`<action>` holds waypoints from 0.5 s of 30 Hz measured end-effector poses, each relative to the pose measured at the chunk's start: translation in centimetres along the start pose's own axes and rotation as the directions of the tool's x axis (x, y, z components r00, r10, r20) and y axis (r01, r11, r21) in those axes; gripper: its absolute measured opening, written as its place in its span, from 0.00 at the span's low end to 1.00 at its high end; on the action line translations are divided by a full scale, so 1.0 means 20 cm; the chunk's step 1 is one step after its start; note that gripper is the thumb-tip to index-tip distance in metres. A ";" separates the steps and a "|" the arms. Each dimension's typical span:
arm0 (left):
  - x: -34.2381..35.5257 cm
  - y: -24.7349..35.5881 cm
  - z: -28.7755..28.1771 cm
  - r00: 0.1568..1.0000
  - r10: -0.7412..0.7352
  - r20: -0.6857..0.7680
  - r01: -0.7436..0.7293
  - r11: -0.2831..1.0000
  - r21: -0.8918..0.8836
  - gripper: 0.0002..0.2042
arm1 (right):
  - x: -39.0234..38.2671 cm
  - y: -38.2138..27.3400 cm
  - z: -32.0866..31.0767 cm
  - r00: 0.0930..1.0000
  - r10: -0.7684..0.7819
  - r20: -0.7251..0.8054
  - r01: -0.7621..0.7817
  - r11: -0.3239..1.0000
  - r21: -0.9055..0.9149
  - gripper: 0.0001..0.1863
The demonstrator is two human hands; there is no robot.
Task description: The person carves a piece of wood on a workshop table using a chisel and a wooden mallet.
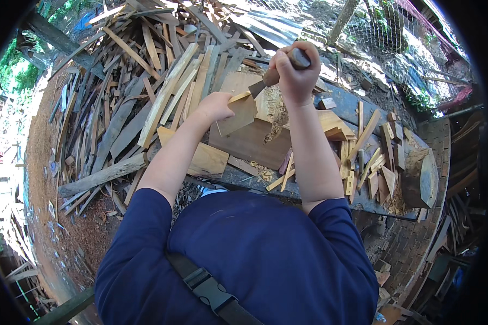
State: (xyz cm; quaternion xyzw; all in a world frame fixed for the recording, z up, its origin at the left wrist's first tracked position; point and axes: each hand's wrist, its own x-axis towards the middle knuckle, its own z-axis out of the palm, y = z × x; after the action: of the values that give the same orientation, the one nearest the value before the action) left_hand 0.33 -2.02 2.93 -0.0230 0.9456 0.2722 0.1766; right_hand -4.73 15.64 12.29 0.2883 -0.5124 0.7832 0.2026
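Observation:
My right hand (297,76) is closed round the wooden handle of a broad-bladed cutting tool (257,88), raised at the upper middle. The blade slants down to the top edge of a pale, flat wood piece (237,114), which my left hand (219,106) grips by its left side. Underneath lies a thick wooden block (244,141) with a rough, chewed-looking hollow. Pale shavings (263,170) are scattered just below the block.
A big heap of slats (119,108) fills the left and back. Small offcuts (368,162) and a log stump (420,179) sit on the dark work surface to the right. Wire mesh fencing (396,38) stands beyond; another board (206,160) lies below my left hand.

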 end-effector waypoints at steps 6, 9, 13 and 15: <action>0.01 0.00 -0.01 0.977 0.111 -0.183 -0.090 0.988 0.122 0.18 | 0.05 -0.08 0.00 0.998 -0.057 -0.035 0.057 0.998 -0.008 0.09; 0.03 0.00 -0.02 0.972 0.132 -0.195 -0.092 0.975 0.205 0.18 | 0.05 -0.09 -0.01 0.997 -0.048 -0.063 0.047 0.999 -0.008 0.10; 0.06 0.01 0.01 0.958 0.159 -0.238 -0.105 0.969 0.223 0.17 | 0.05 -0.07 -0.05 0.995 -0.060 -0.080 0.059 0.998 -0.021 0.09; 0.06 0.01 0.00 0.959 0.152 -0.238 -0.098 0.970 0.224 0.15 | 0.04 -0.07 -0.05 0.994 -0.073 -0.081 0.072 0.997 -0.016 0.09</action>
State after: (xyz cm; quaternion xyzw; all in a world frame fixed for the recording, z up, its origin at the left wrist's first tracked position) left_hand -0.77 -1.73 2.63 0.0215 0.9833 0.1765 0.0382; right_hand -4.79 17.13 13.45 0.2733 -0.4981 0.7829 0.2536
